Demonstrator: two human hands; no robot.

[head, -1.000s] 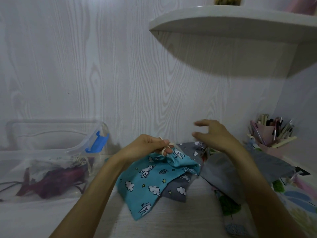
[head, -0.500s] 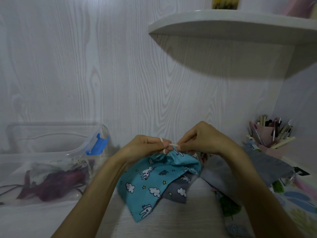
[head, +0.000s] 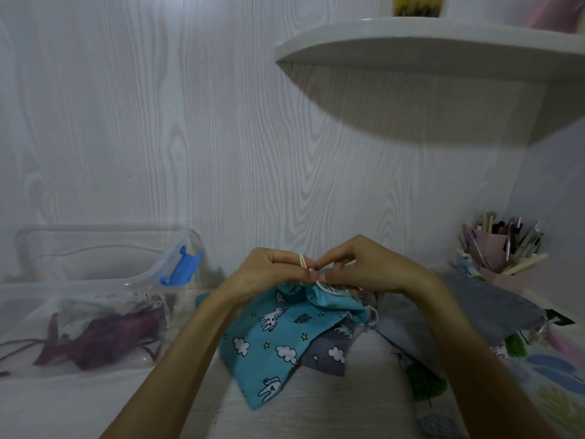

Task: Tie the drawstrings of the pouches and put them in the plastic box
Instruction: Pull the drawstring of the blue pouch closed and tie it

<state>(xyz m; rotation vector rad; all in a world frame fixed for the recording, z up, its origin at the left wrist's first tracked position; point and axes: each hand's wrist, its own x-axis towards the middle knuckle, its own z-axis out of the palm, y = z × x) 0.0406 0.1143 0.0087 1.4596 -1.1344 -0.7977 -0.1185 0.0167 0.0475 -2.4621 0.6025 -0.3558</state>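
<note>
Hands pinching blue pouch drawstring above white desk, woodgrain wall behind.

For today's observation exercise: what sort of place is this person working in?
Probably a home desk or craft corner: a holder of pens, a wall shelf above, and fabric pouches piled on the pale tabletop.

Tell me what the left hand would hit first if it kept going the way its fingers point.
Probably the right hand: the left hand points rightward, fingertips nearly touching it over the blue pouch, both pinching the drawstring.
</note>
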